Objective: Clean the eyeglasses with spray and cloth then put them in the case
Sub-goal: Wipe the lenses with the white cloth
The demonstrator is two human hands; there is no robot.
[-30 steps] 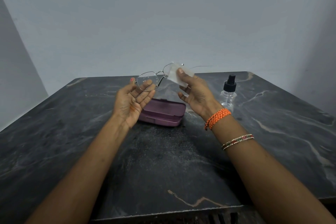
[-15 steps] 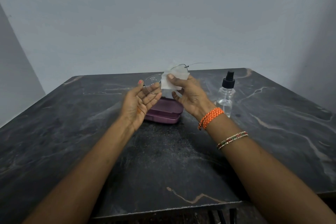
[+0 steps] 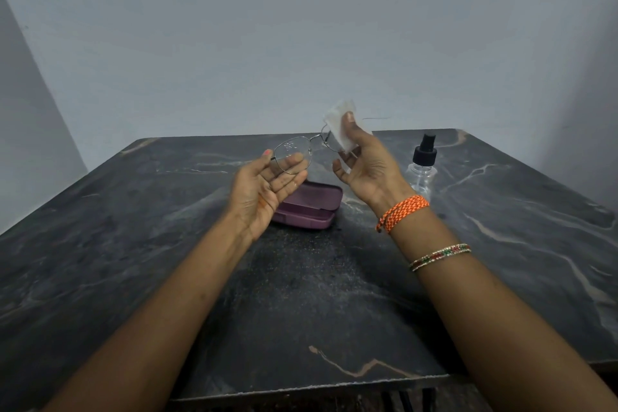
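Observation:
Thin metal-framed eyeglasses (image 3: 294, 153) are held up above the table, droplets showing on the left lens. My left hand (image 3: 267, 191) holds them by that lens, fingers behind the glass. My right hand (image 3: 368, 167) pinches a white cloth (image 3: 339, 129) against the right lens, which the cloth mostly hides. One temple arm sticks out to the right. A closed purple case (image 3: 314, 207) lies on the table under my hands. The clear spray bottle (image 3: 423, 167) with a black nozzle stands to the right of my right hand.
The dark marble table (image 3: 133, 261) has its front edge near the bottom of the view. Grey walls stand behind it and to the left. An orange thread band and a beaded bangle sit on my right wrist.
Both hands moved apart and a little to the right. The left lens, half hidden behind cloth and fingers half a second ago, is in full view again, and the cloth is on the right lens.

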